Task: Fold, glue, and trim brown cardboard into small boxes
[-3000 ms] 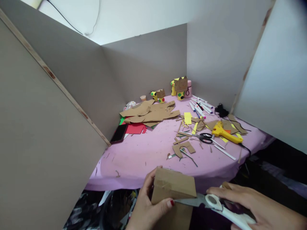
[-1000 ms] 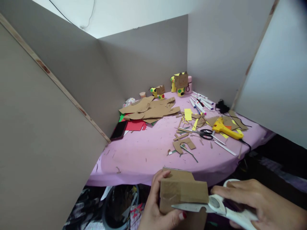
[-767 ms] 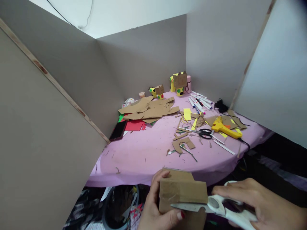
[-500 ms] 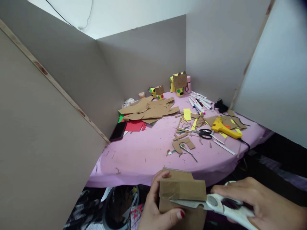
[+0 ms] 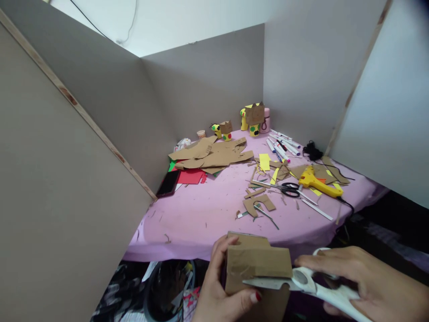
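Note:
My left hand (image 5: 219, 284) grips a small brown cardboard box (image 5: 258, 261) by its left side, thumb on the front face and fingers behind. From the right, my right hand (image 5: 365, 277) holds white-handled scissors (image 5: 303, 279) with fingers in the handle loops. One scissor blade lies against the front of the box, just below its folded upper flap; whether the other blade is inside the cardboard is hidden. Both hands are in front of the table's near edge. The lower part of the box runs out of view.
On the pink-covered table (image 5: 194, 210) lie cardboard sheets (image 5: 214, 154), a yellow glue gun (image 5: 318, 182), black-handled scissors (image 5: 290, 189), markers (image 5: 283, 145), scraps and a phone (image 5: 168, 183). Decorated cardboard figures (image 5: 254, 118) stand behind. A bin (image 5: 147, 290) is below; grey panels enclose the table.
The view has shifted slightly, so the whole scene sits a little further right. The box and scissors keep nearly the same position against each other.

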{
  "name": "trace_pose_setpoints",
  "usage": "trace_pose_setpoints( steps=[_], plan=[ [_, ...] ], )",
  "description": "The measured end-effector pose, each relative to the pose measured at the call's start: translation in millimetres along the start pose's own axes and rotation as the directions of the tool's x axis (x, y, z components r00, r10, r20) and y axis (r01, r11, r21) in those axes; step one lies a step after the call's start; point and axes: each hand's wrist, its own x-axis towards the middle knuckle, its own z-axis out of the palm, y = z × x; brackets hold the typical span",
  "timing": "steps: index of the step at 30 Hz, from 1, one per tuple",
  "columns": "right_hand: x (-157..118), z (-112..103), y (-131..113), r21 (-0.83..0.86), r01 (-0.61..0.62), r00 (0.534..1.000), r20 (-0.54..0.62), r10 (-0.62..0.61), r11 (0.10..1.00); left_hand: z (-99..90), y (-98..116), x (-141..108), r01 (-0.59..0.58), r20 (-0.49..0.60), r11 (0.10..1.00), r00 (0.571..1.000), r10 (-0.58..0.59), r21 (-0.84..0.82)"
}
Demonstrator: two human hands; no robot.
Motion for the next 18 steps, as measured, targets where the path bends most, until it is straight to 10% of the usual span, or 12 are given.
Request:
trace_pose_setpoints(
  steps=[18],
  plan=[
    [-2.1,0.0,8.7,-0.112,-0.033,0.998,0.046,0.038,0.993,1.7,9.2,1.2,0.087,0.183,0.996,0.979,-0.085,-0.004]
  ],
)
